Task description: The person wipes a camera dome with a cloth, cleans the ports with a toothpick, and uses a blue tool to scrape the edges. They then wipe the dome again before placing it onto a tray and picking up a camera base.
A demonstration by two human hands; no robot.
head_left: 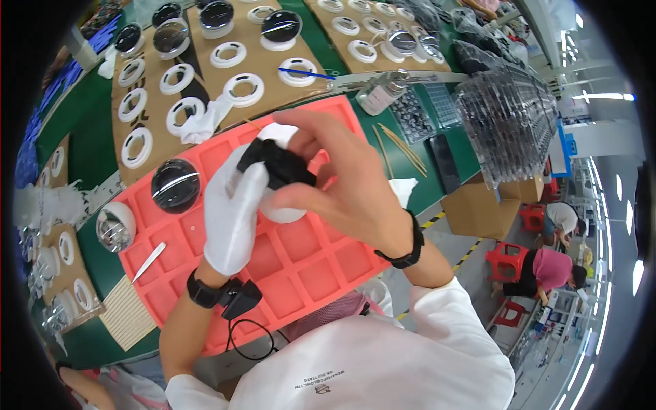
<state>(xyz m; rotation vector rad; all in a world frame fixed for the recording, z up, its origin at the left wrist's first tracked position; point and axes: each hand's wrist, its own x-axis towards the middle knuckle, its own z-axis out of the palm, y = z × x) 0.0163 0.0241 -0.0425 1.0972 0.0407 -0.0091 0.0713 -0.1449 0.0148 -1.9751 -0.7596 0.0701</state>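
Note:
In a white glove, my left hand (pixel 232 219) is closed around a white rounded housing (pixel 283 214) above the pink tray (pixel 268 256). A black block-like part (pixel 279 164) sits at this housing; I cannot tell whether it is fixed in it. My bare right hand (pixel 352 181) is closed on the black part from the right, thumb below and fingers above. Part of the housing is hidden by the hands. Left of my gloved hand, a clear dark dome (pixel 175 186) rests in the tray.
White tweezers (pixel 149 262) lie on the tray's left side. A white ball with a clear front (pixel 116 227) is beside it. Behind are cardboard sheets with white rings (pixel 243 89) and domes, a clear bottle (pixel 383 93), wooden sticks (pixel 403 149) and stacked clear trays (pixel 506 119). People sit at right.

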